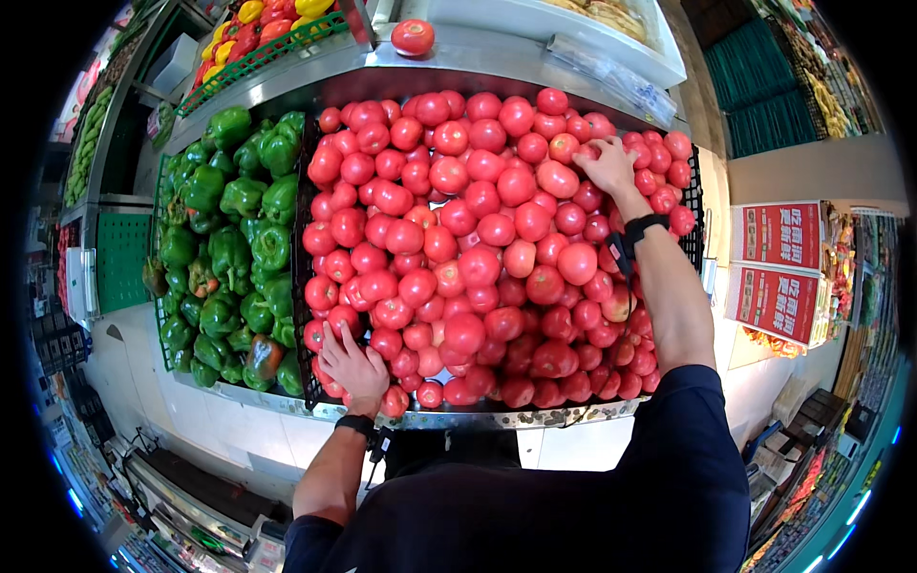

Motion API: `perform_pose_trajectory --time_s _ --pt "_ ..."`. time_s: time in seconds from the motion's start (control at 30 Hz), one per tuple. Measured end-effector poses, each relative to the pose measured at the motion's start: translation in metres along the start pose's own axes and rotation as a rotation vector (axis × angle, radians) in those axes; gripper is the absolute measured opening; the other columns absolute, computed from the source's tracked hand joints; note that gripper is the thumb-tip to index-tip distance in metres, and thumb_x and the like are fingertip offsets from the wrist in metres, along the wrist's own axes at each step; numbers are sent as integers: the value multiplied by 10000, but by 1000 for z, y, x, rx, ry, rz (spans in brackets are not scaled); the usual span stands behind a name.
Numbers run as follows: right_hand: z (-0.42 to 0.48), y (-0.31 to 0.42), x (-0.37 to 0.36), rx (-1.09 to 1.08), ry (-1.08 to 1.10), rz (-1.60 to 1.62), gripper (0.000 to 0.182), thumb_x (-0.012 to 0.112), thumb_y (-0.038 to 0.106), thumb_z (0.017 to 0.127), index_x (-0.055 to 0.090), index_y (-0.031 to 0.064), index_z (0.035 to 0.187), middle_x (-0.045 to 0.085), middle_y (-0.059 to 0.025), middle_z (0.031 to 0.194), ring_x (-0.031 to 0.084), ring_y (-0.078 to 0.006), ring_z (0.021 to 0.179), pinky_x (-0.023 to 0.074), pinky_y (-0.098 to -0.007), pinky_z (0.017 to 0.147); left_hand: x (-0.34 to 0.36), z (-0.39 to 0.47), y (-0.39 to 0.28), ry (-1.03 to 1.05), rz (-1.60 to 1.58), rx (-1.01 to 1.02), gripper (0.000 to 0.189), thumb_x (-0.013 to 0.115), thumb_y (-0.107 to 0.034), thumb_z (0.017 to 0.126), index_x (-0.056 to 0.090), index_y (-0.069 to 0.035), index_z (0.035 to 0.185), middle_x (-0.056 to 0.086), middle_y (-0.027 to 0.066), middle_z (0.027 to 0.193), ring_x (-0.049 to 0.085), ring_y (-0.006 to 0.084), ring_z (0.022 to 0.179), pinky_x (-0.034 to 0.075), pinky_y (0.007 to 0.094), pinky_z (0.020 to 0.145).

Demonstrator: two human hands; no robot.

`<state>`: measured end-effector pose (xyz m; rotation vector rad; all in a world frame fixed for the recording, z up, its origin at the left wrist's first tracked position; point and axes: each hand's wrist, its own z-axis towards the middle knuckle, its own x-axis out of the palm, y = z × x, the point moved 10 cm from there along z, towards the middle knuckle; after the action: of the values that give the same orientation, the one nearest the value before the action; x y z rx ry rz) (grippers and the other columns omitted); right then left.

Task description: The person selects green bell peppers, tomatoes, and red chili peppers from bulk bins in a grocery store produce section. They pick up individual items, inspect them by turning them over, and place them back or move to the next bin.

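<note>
A broad heap of pinkish-red tomatoes (480,266) fills the display before me. At its front left corner, my left hand (356,365) lies palm down on the tomatoes with its fingers spread, holding none. My right hand (609,166) reaches to the back right of the heap. Its thumb and fingers curve about a tomato (589,151) partly hidden under them; whether they grip it is unclear. Each wrist wears a black strap with a small device and a cable.
Green bell peppers (229,258) fill a crate left of the black divider (304,236). One tomato (413,37) sits on the metal ledge behind the heap. Clear plastic bags (612,75) lie there beside a white foam box (645,43). A metal edge (501,420) borders the front.
</note>
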<state>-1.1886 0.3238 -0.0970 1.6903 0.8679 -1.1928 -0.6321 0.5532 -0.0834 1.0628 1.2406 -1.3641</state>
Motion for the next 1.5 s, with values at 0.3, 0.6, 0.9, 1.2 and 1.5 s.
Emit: perform_pose_trajectory --time_s 0.3,0.6,0.9,1.2,1.5 --pt "-49 10 -21 -21 -209 400 689 774 331 697 568 7 1269 533 -215 1327 480 -357 1275 379 -455 1090 -3 1 -8 -24 5 20 722 529 -236 810 332 -32 1474 275 271 1527 306 474 1349 222 597 1078" --pt "-162 169 21 -458 -146 248 718 694 382 766 488 43 1364 353 -225 1493 207 -510 1406 144 -645 1140 5 0 -10 -15 89 34 712 482 -286 851 313 -37 1496 263 262 1542 302 467 1363 223 596 1083" --pt "-239 288 39 -687 -39 202 697 635 335 783 497 -19 1368 447 -234 1438 298 -444 1408 157 -608 1163 3 -3 -11 -37 82 48 705 501 -267 847 322 -35 1489 286 283 1521 334 475 1337 239 597 1068" --pt "-258 426 155 -1139 174 -330 531 571 358 855 604 62 1294 400 -141 1508 261 -403 1430 155 -633 1153 2 6 -4 7 43 21 690 571 -228 784 402 -23 1421 307 291 1500 325 448 1358 243 615 1066" --pt "-201 371 63 -1172 -151 -137 250 580 276 829 725 131 972 514 -136 1373 444 -341 1304 328 -563 1061 -2 0 14 23 -92 -47 658 599 -245 774 464 -55 1389 317 249 1508 341 410 1345 211 602 1098"
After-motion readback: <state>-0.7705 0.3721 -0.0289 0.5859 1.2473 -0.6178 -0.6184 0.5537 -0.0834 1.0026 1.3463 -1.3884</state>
